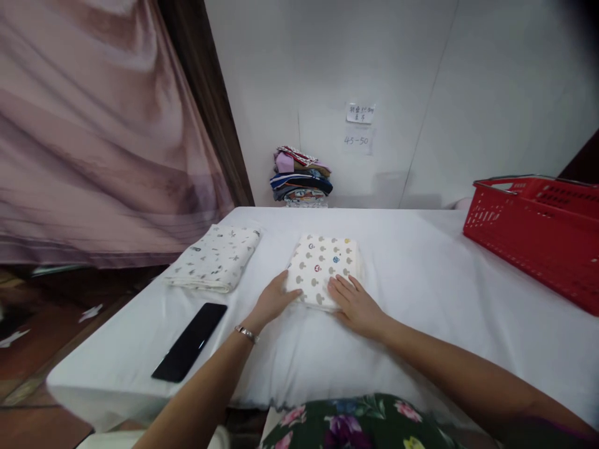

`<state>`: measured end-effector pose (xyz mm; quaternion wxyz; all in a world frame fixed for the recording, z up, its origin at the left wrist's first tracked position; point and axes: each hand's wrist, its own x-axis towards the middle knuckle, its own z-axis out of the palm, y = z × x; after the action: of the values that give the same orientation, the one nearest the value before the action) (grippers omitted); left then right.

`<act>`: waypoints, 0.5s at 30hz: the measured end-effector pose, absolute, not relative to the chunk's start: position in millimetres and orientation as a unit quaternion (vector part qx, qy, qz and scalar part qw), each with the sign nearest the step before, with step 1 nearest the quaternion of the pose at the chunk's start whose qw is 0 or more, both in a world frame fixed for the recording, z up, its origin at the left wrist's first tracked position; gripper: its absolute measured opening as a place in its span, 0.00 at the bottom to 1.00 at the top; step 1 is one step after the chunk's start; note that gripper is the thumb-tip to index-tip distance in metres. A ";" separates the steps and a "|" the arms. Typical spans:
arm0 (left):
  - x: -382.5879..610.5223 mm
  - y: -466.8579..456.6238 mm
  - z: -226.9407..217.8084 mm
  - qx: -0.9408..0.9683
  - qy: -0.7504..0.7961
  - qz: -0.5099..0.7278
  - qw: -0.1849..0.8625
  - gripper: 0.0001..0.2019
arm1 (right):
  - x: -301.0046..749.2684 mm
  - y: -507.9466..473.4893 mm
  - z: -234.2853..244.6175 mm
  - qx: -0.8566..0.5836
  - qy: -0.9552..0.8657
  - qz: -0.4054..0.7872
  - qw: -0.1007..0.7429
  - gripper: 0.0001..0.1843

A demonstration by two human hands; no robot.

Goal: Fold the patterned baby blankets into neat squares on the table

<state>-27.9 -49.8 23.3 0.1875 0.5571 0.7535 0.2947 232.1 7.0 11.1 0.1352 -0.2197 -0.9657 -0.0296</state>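
Cloth (322, 265) lies folded between left hand (270, 304) and right hand (359, 310), both unclenched and touching its near corners

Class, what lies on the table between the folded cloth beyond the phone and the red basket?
In the head view, a mushroom-print folded cloth lies between them, the left hand and right hand both touching it.

Lower paper note (358, 141) is hanging on pale wall (299, 68), showing handwritten "45-50". Upper paper note (360, 113) is hanging just above it, carrying 2 lines of handwriting, seemingly Chinese characters, strokes too small and blurred for sure reading.
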 end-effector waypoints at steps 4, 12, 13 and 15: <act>-30.3 -57.0 20.2 0.616 0.712 0.268 0.203 0.38 | 235.6 2.9 -2.9 -0.228 -0.960 -0.058 0.149 0.28; -39.4 -62.1 4.3 0.642 0.698 0.281 0.145 0.28 | 242.0 0.4 -12.3 -0.226 -0.958 -0.068 0.165 0.27; -39.1 -62.2 3.1 0.648 0.696 0.280 0.130 0.27 | 245.0 0.6 -12.9 -0.222 -0.957 -0.069 0.171 0.27; -38.0 -62.4 1.6 0.662 0.692 0.272 0.097 0.27 | 251.2 1.4 -15.5 -0.215 -0.957 -0.069 0.181 0.26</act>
<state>-38.0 -62.4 1.6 0.0971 0.6616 0.6920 0.2721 251.2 1.4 -15.5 0.1810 -0.2147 -0.9573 -0.0688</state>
